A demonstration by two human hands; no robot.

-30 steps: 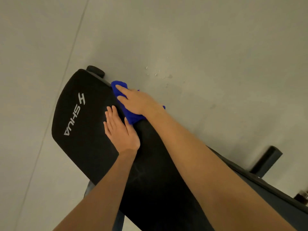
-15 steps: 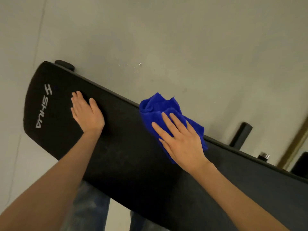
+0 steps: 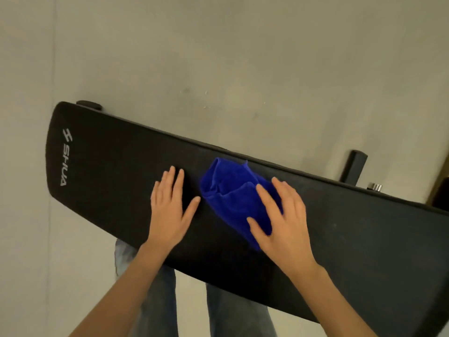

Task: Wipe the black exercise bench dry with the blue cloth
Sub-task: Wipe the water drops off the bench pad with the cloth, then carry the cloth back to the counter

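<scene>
My left hand (image 3: 167, 215) lies flat, fingers straight, on the black exercise bench (image 3: 102, 166), my right hand (image 3: 284, 222) presses flat-fingered on the crumpled blue cloth (image 3: 228, 188) mid-pad beside it, over pale grey floor (image 3: 218, 57).

Bench (image 3: 364, 251) spans the floor (image 3: 243, 57), left to right. Cloth (image 3: 228, 198) lies on it mid-length, toward the far edge. Right hand (image 3: 284, 222) lies flat on the cloth's right part. Left hand (image 3: 170, 212) lies flat on the bench, just left of the cloth. Post (image 3: 353, 170) stands behind, at right.

Dim, even indoor light; soft shadows; slight motion blur; wide-angle bending at edges.
</scene>
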